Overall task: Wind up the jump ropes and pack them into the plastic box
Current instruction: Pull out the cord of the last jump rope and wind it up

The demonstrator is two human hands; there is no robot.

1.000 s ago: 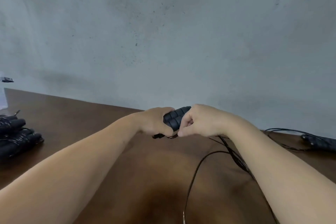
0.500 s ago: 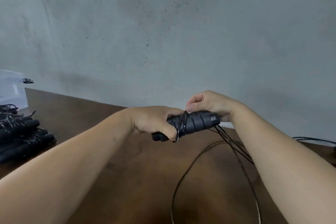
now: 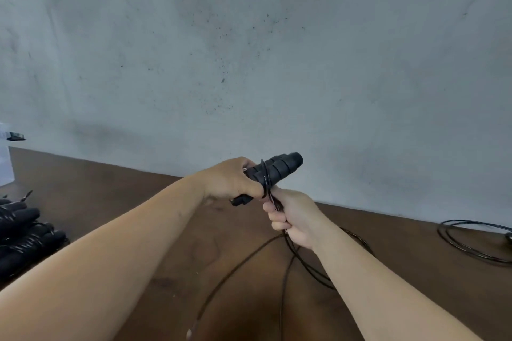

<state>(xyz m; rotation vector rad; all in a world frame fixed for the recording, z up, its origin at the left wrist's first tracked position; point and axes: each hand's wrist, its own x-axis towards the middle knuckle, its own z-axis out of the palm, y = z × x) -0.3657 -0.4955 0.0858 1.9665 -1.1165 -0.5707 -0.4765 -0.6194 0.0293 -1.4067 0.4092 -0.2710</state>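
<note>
Since half a second ago the right hand (image 3: 295, 217) has been brought below the handles (image 3: 273, 171), its fingers curled round the rope (image 3: 241, 260). Two black handles are gripped together by the left hand (image 3: 232, 181) above the table (image 3: 110, 196). No writing can be read. Wound ropes (image 3: 19, 230) are cut off at left, uncountable; another rope (image 3: 471, 243) lies right; the plastic box (image 3: 5, 158) is barely seen.

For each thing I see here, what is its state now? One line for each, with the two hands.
Left hand: grips the handles.
Right hand: grips the cord just below the handles.
Handles: held above the table, one cord turn around them.
Cord: mostly unwound, trailing on the table.
Wound ropes: stacked at left.
Another rope: loose at right.
</note>
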